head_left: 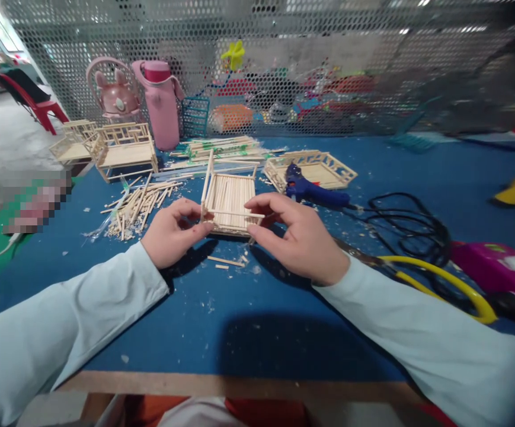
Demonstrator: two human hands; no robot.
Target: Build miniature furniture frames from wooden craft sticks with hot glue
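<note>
A small chair-like frame of thin wooden sticks is held between both hands over the blue table. My left hand pinches its left front corner between thumb and fingers. On the opposite side, my right hand grips the right front corner, near the end of a crosswise stick. The piece has a slatted base and an upright post at its left. Several short stick offcuts lie just in front of it. To the left of the piece is a pile of cut sticks.
A blue glue gun lies at the right, touching or close to another stick frame. Yellow-handled cutters, a black cable and a purple device are farther right. Finished-looking stick models and a pink bottle stand at back left.
</note>
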